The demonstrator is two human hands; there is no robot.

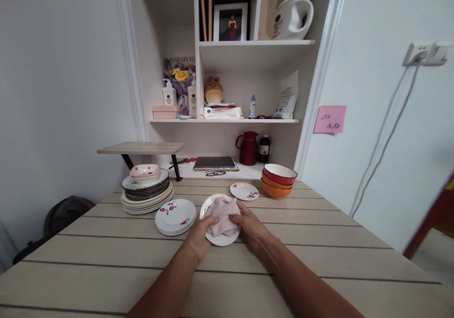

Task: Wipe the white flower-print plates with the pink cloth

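A white plate [220, 240] is held up over the table in front of me, tilted slightly my way. On it lies a crumpled pale pink cloth [222, 215], which covers most of its face. My left hand [201, 235] grips the plate's left rim, its thumb on the cloth's edge. Around the right rim closes my right hand [250, 226], the thumb pressing the cloth against the plate. The fingers under the plate are hidden. Left of the hands sits a short stack of flower-patterned white plates [175, 215]. Beyond them, a single flower-patterned plate [244, 191] lies flat.
A tall stack of plates [147, 200] topped by a pink-dotted bowl [144, 170] stands at the left, near a small raised shelf [142, 148]. Stacked red and orange bowls [278, 181] are at the back right. Behind are glasses [215, 173], a laptop [214, 162] and a red jug [248, 149].
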